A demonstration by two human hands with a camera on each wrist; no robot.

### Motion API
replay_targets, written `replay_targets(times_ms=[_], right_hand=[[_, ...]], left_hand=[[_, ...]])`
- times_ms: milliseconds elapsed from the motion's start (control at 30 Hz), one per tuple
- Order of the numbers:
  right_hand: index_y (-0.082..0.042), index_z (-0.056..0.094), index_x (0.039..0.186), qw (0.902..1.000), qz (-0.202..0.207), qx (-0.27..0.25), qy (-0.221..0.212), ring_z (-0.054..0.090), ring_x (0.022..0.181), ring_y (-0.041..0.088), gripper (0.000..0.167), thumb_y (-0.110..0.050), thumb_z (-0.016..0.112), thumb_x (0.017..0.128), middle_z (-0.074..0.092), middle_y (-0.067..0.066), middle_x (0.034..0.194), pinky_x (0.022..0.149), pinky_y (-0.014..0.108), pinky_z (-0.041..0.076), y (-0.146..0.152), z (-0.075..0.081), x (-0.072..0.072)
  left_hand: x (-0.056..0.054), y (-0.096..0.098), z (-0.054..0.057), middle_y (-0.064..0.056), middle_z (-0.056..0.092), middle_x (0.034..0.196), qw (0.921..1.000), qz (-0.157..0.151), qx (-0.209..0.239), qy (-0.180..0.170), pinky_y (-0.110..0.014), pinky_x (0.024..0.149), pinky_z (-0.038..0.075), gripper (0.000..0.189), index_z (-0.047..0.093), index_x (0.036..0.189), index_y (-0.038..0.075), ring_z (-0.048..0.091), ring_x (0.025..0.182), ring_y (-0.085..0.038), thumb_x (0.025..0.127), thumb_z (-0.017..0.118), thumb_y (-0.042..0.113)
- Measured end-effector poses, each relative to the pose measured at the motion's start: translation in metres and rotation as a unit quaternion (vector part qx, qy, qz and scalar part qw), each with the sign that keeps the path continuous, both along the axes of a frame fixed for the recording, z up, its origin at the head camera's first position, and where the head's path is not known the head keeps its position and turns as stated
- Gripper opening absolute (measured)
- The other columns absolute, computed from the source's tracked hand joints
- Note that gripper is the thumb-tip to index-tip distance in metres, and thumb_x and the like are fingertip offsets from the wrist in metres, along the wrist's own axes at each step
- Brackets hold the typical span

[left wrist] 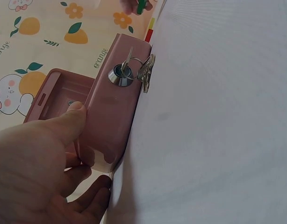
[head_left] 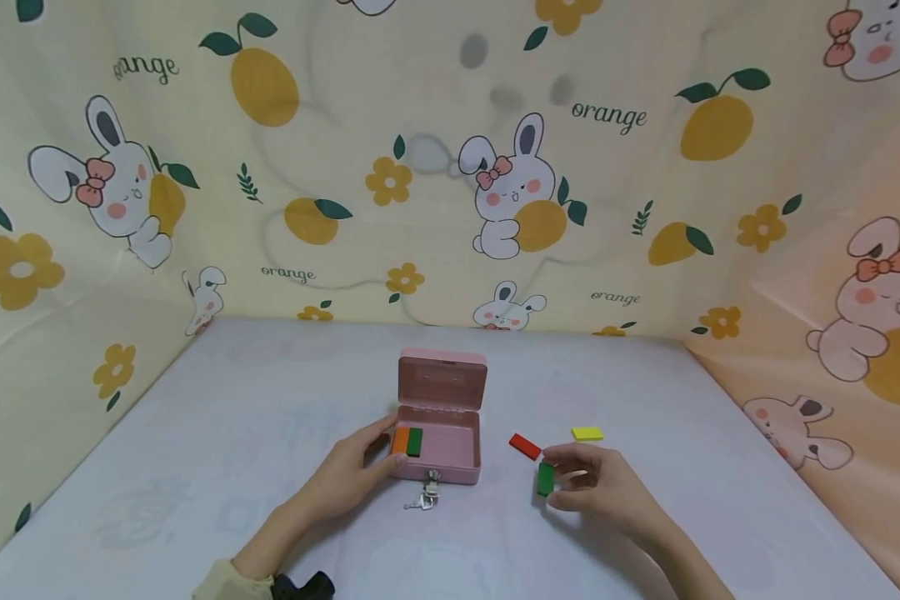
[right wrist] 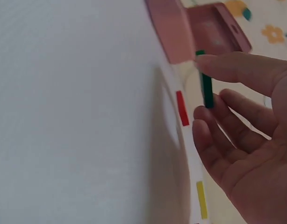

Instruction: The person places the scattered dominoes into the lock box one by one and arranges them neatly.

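The bench (head_left: pixel 195 458) is covered in a white, faintly creased surface, and a cream backdrop (head_left: pixel 435 67) printed with rabbits and oranges rises beyond its back edge. Around the right hand (head_left: pixel 596 479), a red block (head_left: pixel 525 447) lies between the pink box (head_left: pixel 450 476) and a yellow block (head_left: pixel 587 434), which is nearer the right edge, just beyond the fingers. Red sits slantwise to the bench edges; yellow runs roughly parallel to the back edge. The box's raised lid (head_left: pixel 441 385) leans toward the back edge, and keys (head_left: pixel 423 500) hang from the round metal lock (left wrist: pixel 121 74) on its front.

The box is smooth, glossy and rectangular with rounded corners. Inside, at its left end, an orange block (head_left: pixel 400 440) and an inner green block (head_left: pixel 415 442) lie side by side. All 5 blocks are small, flat and oblong.

The right hand pinches the held green block (head_left: pixel 545 480) by its ends, right of the box and nearer the front edge than the red. Its long axis runs roughly front to back; it seems raised off the bench, though the right wrist view is blurred. The left hand (head_left: pixel 352 468) grips the box's left end, thumb over the front rim.
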State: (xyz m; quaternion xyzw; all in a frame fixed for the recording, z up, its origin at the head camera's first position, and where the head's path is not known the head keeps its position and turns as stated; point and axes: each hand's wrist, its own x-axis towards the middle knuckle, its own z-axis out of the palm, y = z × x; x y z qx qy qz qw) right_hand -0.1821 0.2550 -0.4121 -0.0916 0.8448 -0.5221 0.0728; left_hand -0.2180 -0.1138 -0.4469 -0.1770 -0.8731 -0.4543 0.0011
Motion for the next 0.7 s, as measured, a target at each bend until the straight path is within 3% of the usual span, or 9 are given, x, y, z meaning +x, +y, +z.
replay_targets(times_ms=[133, 333, 700], right_hand=[[-0.002, 0.067, 0.119, 1.0, 0.008, 0.006, 0.0, 0.062, 0.096, 0.028, 0.052, -0.009, 0.088, 0.072, 0.067, 0.008, 0.111, 0.082, 0.027, 0.056, -0.005, 0.0, -0.002], [-0.001, 0.067, 0.114, 0.9986, 0.033, 0.02, 0.035, 0.063, 0.09, 0.03, 0.047, -0.007, 0.087, 0.071, 0.066, 0.008, 0.106, 0.078, 0.03, 0.057, -0.014, 0.003, -0.003], [-0.01, 0.07, 0.107, 0.9982, 0.022, 0.012, 0.055, 0.065, 0.09, 0.029, 0.037, -0.011, 0.087, 0.073, 0.069, 0.005, 0.106, 0.079, 0.032, 0.056, -0.036, 0.018, -0.012]], left_hand=[[0.001, 0.001, 0.001, -0.003, 0.042, 0.151, 1.0, -0.002, 0.006, -0.002, -0.044, 0.111, 0.033, 0.069, 0.037, 0.153, 0.015, 0.04, 0.137, -0.023, 0.094, 0.068, 0.034], [0.001, 0.001, 0.002, -0.003, 0.042, 0.151, 0.9999, -0.003, 0.009, -0.005, -0.044, 0.111, 0.033, 0.069, 0.038, 0.153, 0.016, 0.04, 0.137, -0.023, 0.094, 0.068, 0.034], [0.001, 0.001, 0.002, -0.006, 0.043, 0.15, 0.9999, -0.006, 0.009, -0.007, -0.044, 0.111, 0.034, 0.069, 0.038, 0.153, 0.014, 0.042, 0.136, -0.024, 0.094, 0.068, 0.034]])
